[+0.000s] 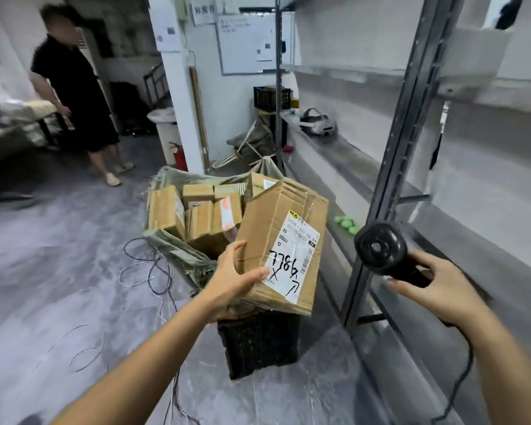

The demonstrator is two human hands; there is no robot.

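Beside shelving [391, 167], box [265, 228] lies lengthwise away; scanner [380, 248] seemingly points left.

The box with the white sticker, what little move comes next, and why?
Probably turn the scanner in the right hand toward the sticker. The left hand holds the box sticker-up, and the scanner sits off to its side, not over the barcode.

The left grip [230, 277] holds a worn cardboard parcel [267, 216] by its near left corner, with the thumb at the edge of its white shipping label [292, 256], which bears handwritten digits. Right of the parcel and apart from it, the right grip [436, 286] grasps a black barcode scanner [380, 248]. Behind the parcel a woven sack [178, 256] holds smaller boxes [196, 210]. Beneath the parcel sits a black crate [258, 345], and farther right of it stands a metal rack [390, 167].
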